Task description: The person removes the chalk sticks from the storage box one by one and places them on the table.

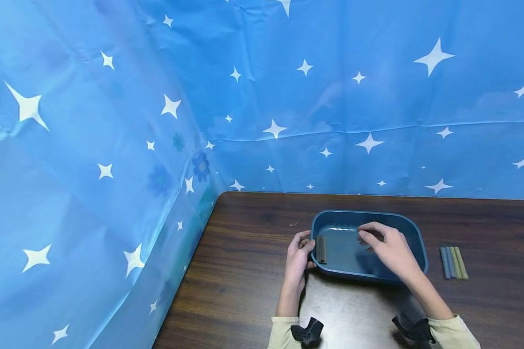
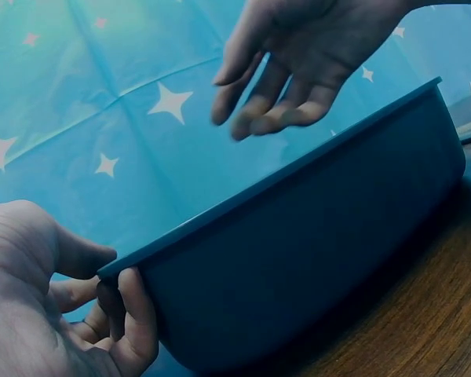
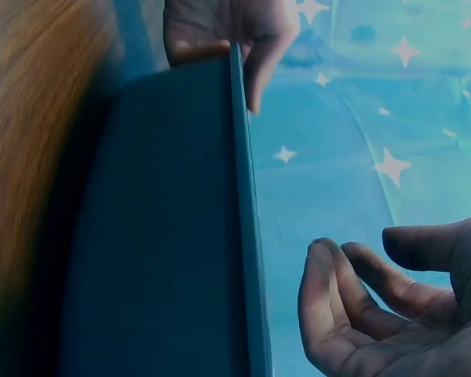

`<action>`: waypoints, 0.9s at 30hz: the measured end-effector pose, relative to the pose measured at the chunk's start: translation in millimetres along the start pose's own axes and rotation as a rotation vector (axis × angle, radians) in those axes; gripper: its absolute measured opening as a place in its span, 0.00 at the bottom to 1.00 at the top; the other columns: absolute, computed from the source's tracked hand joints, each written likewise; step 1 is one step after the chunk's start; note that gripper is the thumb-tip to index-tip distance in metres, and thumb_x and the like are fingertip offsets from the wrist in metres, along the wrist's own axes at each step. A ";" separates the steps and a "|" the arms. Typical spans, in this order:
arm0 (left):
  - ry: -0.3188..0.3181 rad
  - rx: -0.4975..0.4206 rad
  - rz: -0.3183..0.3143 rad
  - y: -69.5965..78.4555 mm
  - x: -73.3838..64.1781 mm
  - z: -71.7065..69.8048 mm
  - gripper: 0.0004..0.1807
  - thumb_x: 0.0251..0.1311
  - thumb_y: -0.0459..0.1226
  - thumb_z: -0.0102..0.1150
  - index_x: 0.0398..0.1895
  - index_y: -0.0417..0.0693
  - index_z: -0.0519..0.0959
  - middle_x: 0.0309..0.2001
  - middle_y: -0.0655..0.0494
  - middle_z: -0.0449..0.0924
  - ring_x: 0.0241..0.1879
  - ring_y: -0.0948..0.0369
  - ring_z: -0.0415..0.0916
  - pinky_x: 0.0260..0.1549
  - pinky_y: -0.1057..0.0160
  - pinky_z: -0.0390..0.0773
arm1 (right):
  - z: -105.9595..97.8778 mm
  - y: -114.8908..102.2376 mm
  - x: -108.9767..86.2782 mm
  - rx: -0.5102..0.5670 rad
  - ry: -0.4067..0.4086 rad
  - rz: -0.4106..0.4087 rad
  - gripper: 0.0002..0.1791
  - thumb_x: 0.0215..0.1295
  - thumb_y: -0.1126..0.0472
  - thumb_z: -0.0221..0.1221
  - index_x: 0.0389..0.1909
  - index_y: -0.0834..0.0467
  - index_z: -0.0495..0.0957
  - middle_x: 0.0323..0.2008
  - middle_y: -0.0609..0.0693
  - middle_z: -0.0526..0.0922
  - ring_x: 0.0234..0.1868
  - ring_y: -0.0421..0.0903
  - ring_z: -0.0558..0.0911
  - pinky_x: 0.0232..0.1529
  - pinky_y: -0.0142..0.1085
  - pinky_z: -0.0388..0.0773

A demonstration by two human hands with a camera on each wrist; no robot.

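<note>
A dark blue rectangular basin (image 1: pixel 367 277) sits on the table. My left hand (image 1: pixel 298 254) grips its left rim, thumb over the edge and fingers against the outer wall, as the left wrist view also shows. Inside, along the left end, lie brown-grey sticks (image 1: pixel 320 249) side by side. Over the basin hovers my right hand (image 1: pixel 388 247), its fingers loosely bent. In the right wrist view a gap shows between the right thumb (image 3: pixel 424 247) and the fingertips, with nothing held there.
Right of the basin, several blue and yellow-green sticks (image 1: pixel 454 262) lie side by side on the dark wooden table (image 1: pixel 244 271). A blue curtain with white stars (image 1: pixel 314 106) hangs behind the table and along its left side.
</note>
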State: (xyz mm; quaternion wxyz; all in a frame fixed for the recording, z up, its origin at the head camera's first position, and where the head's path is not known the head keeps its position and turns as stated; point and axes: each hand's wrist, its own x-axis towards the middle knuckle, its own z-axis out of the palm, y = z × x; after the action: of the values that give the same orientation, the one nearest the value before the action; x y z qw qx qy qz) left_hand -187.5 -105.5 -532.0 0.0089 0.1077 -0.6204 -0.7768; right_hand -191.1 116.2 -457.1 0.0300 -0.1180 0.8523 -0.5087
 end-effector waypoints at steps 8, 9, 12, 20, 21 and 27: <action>-0.001 0.008 -0.019 -0.4 2.4 -0.5 0.19 0.69 0.32 0.56 0.61 0.35 0.76 0.40 0.52 0.77 0.27 0.63 0.71 0.17 0.72 0.72 | 26.7 -6.5 9.4 0.023 -0.043 0.005 0.17 0.79 0.60 0.54 0.58 0.69 0.79 0.45 0.60 0.87 0.43 0.55 0.86 0.40 0.43 0.84; 0.000 0.008 -0.022 -0.1 2.4 -0.8 0.19 0.69 0.32 0.57 0.61 0.35 0.76 0.40 0.52 0.77 0.28 0.63 0.71 0.17 0.72 0.72 | 30.0 -6.4 10.5 0.023 -0.048 0.010 0.17 0.79 0.61 0.55 0.58 0.69 0.79 0.44 0.60 0.87 0.43 0.55 0.86 0.39 0.42 0.83; -0.002 0.013 -0.020 0.7 2.0 -2.1 0.20 0.70 0.33 0.56 0.62 0.35 0.76 0.40 0.51 0.77 0.28 0.62 0.71 0.17 0.72 0.72 | 38.7 -6.1 14.0 0.023 -0.061 0.016 0.17 0.78 0.62 0.56 0.59 0.69 0.78 0.42 0.61 0.86 0.41 0.56 0.86 0.36 0.41 0.81; -0.008 0.010 -0.012 2.7 0.7 -2.7 0.21 0.70 0.33 0.56 0.63 0.34 0.75 0.43 0.47 0.78 0.28 0.62 0.72 0.18 0.71 0.72 | 55.3 -2.0 21.8 0.004 -0.093 0.028 0.19 0.75 0.63 0.58 0.60 0.72 0.75 0.43 0.62 0.86 0.41 0.57 0.86 0.35 0.43 0.82; -0.009 0.011 -0.009 2.6 0.5 -2.8 0.21 0.70 0.33 0.56 0.63 0.33 0.75 0.43 0.46 0.78 0.28 0.62 0.72 0.18 0.71 0.73 | 57.1 -1.6 22.8 0.007 -0.100 0.033 0.19 0.75 0.64 0.57 0.60 0.72 0.75 0.44 0.62 0.85 0.41 0.57 0.86 0.35 0.44 0.82; -0.013 0.002 -0.008 2.0 -0.8 -1.8 0.20 0.70 0.32 0.55 0.63 0.33 0.74 0.43 0.47 0.78 0.27 0.63 0.72 0.17 0.72 0.72 | 67.5 1.0 30.1 -0.018 -0.144 0.068 0.21 0.75 0.63 0.56 0.62 0.73 0.73 0.47 0.65 0.84 0.43 0.57 0.85 0.37 0.46 0.84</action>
State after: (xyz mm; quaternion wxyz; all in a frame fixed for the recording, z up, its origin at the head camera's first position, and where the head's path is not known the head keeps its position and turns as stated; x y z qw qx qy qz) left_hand -186.7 -107.6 -530.3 0.0016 0.1054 -0.6208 -0.7769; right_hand -209.0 51.7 -488.4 0.1071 -0.1255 0.8560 -0.4899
